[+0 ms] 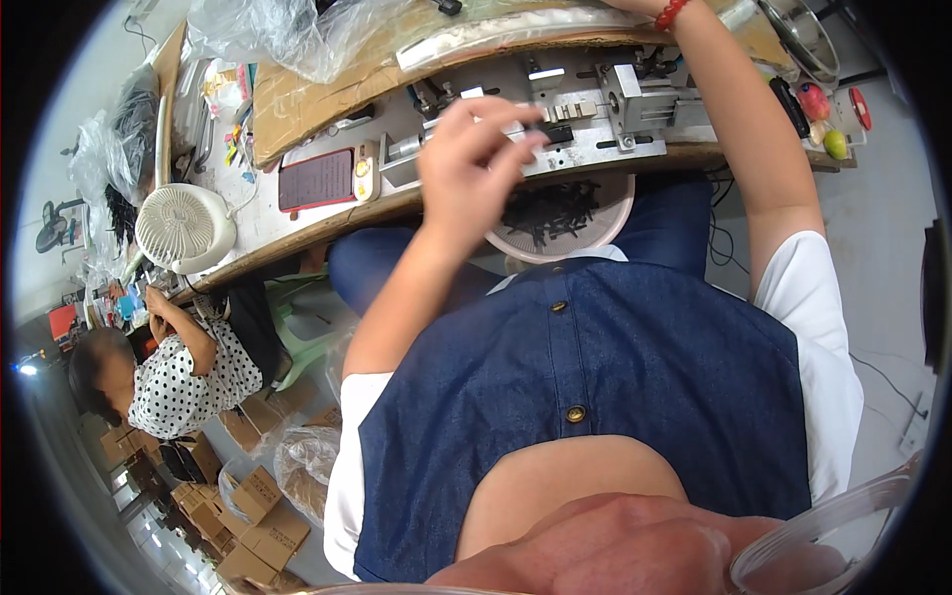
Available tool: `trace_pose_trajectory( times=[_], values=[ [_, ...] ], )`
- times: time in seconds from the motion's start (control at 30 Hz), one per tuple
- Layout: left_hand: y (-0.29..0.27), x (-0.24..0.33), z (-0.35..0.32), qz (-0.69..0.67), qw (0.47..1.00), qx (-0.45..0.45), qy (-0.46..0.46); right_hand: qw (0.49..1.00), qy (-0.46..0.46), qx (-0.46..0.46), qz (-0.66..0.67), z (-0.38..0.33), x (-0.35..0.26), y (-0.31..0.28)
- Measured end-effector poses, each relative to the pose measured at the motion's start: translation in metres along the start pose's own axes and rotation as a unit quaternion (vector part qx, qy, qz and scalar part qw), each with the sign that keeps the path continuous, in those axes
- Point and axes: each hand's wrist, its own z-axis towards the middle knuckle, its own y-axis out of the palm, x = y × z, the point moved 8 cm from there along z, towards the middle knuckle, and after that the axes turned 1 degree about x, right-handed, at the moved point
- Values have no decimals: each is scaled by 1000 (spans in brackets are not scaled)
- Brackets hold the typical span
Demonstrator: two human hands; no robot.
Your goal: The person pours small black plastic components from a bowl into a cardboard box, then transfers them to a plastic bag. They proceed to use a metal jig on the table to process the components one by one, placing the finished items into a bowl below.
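My left hand (468, 164) hovers over the front of a metal fixture (635, 104) on the bench. Motion smears its bent fingers, and I cannot make out anything in them. Close to its thumb and fingertips lie a small black block (560, 133) and a toothed metal strip (573, 111) in the fixture. My right arm reaches to the far edge of the bench. Only the base of my right hand (635, 4) shows, with a red beaded bracelet (671, 12) at the wrist; its fingers are cut off by the picture's top edge.
A pale basin (607, 230) of black pieces (555, 213) sits below the bench edge. Left of the fixture are a phone with a red edge (317, 180) and a white fan (185, 228). Cardboard (297, 109) covers the back. Another person (188, 372) works at far left.
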Motion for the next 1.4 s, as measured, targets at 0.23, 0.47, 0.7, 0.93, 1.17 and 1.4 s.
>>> trace_pose_trajectory(
  times=[0.23,0.47,0.7,0.93,1.17,1.4],
  values=[
    [37,-19,-28,189,979,-9,75,996,-14,-12,89,0,-2,2],
    [51,-24,-25,219,970,-22,100,999,26,-4,45,-2,-2,3],
    [51,-16,-25,249,965,-30,73,994,-43,89,47,0,-9,-5],
    [49,-15,-23,249,966,-28,65,949,42,237,201,-37,-36,-44],
    [48,-15,-22,238,968,-47,56,948,17,233,216,-119,-80,-20],
    [-14,23,41,353,920,106,136,992,-24,108,67,-174,-126,41]
  ],
)
